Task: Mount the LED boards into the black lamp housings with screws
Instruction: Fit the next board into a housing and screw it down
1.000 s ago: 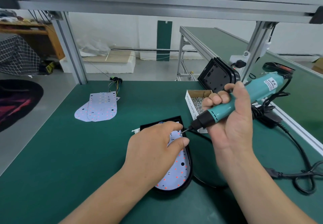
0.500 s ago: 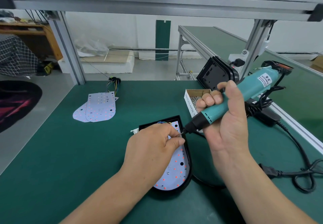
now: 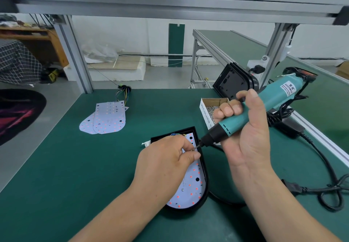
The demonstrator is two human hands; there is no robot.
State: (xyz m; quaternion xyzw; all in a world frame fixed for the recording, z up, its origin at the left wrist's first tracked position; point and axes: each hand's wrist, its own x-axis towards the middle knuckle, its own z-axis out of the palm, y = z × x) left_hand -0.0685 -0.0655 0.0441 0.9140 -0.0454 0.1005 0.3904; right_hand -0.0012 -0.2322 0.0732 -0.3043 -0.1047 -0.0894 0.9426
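On the green table, near the middle, a black lamp housing lies flat with a white LED board seated inside it, red dots across the board's face. The left hand rests over the far half of the board, its thumb and forefinger curled in and pinching the bit at its tip; whether a screw sits between them is too small to tell. The right hand is wrapped tight round a teal electric screwdriver, held at a slant – nose low and left over the housing's right rim, tail high to the far right. A black power cord trails from it across the table's right side and loops near the edge. Just beyond the right hand stands an open cardboard box of small screws. Behind that, a second black housing is tilted up on edge against the frame post. Well apart on the far left, two spare LED boards lie overlapped, with coloured wires bunched at their far end.
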